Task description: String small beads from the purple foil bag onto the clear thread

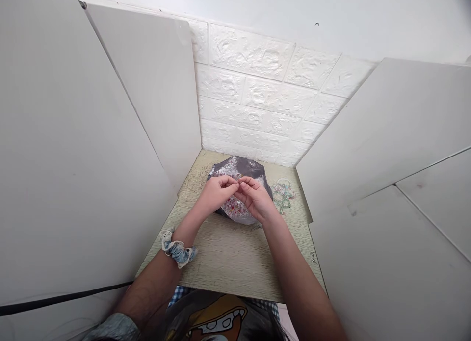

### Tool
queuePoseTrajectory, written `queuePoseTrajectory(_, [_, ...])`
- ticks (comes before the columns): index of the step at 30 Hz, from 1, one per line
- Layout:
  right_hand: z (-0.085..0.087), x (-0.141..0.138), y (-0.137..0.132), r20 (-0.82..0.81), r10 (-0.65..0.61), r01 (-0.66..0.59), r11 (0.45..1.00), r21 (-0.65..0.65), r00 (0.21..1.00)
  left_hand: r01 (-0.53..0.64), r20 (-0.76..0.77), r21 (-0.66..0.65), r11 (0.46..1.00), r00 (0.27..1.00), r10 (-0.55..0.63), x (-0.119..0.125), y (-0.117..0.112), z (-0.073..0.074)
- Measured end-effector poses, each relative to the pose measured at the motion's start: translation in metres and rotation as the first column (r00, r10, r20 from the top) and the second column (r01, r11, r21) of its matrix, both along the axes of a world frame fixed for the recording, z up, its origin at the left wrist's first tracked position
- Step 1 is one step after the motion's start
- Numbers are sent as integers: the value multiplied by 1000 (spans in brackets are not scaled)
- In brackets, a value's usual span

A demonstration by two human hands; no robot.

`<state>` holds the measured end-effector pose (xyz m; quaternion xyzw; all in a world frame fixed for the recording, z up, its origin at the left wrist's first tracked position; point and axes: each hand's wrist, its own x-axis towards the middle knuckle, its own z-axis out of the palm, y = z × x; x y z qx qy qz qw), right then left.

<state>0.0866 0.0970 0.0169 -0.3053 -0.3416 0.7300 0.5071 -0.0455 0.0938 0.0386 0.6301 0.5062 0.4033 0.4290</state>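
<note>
My left hand [220, 193] and my right hand [254, 196] meet fingertip to fingertip, both pinched closed. Whatever is between the fingertips is too small to make out. Right below them lies a dark bag with a silvery lining [253, 166], opened out on the table. Many small pink, white and red beads [235, 208] fill it, partly hidden by my hands. Just right of the bag, strings of green and pink beads [283, 194] rest on the wood.
The narrow wooden table [228, 262] stands between white panels on the left [147, 86] and right [386, 135]. A white brick-patterned wall [257, 95] closes the back. Small shiny bits [313, 256] lie near the right edge. A blue scrunchie [178, 250] circles my left wrist.
</note>
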Motion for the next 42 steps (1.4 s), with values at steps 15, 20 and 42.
queuePoseTrajectory(15, [-1,0,0,-19,8,-8,1000,22,1000,-17,7,-13,1000,1000,17,0,-1,2])
queuePoseTrajectory(20, [-1,0,0,-25,9,-8,1000,24,1000,-14,17,-14,1000,1000,15,1,-2,3])
queuePoseTrajectory(42, [-1,0,0,65,21,-21,1000,0,998,5,74,-128,992,997,4,-1,2,0])
